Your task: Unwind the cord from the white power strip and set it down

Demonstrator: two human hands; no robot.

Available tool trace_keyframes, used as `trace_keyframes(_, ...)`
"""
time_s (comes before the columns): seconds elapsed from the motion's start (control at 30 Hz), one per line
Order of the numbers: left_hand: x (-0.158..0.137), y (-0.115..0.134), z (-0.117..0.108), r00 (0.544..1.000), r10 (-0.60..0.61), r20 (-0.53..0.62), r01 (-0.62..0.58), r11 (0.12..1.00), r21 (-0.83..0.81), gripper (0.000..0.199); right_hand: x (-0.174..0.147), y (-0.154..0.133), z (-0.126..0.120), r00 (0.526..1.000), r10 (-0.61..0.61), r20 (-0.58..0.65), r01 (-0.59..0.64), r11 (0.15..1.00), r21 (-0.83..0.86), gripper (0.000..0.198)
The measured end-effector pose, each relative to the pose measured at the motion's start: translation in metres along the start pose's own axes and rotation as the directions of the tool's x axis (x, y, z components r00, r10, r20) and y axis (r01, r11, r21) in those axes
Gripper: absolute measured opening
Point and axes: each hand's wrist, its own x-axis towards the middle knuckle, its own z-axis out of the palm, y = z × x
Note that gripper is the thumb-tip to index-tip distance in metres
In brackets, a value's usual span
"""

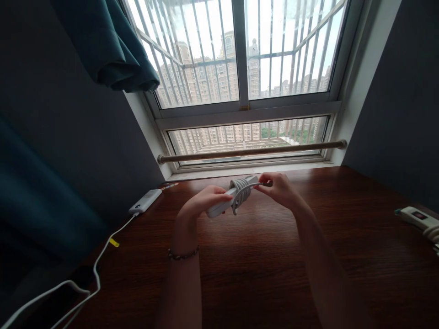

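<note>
A white power strip is held up above the wooden desk, tilted with its right end farther away. Its white cord is wound round the middle in several loops. My left hand is closed round the strip's near left end, thumb on top. At the far right end, my right hand pinches the loose end of the cord, which runs out from the loops. A small dark piece shows at these fingers; I cannot make out whether it is the plug.
On the left of the desk lies a white power strip or adapter, its cable trailing to the near left. A yellow tag is by it. Another white device with coiled cord lies at right. Behind is a barred window.
</note>
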Motion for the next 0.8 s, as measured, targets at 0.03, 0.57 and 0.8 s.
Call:
trace_keyframes(0.03,0.003,0.001,0.002,0.999,0.022,-0.047,-0.022,1.000,0.000,0.041,-0.001,-0.004,0.004,0.998,0.042,-0.050,-0.046,0.995,-0.086,0.023)
trace_keyframes(0.57,0.008,0.024,0.039,0.802,0.390,-0.453,-0.107,0.840,0.532,0.037,-0.001,-0.005,0.007,0.967,0.233,-0.103,-0.242,0.967,-0.084,0.046)
trace_keyframes(0.8,0.006,0.026,0.042,0.813,0.403,-0.420,-0.123,0.824,0.553,0.044,0.000,0.007,-0.001,0.978,0.180,-0.110,-0.187,0.980,-0.064,0.044)
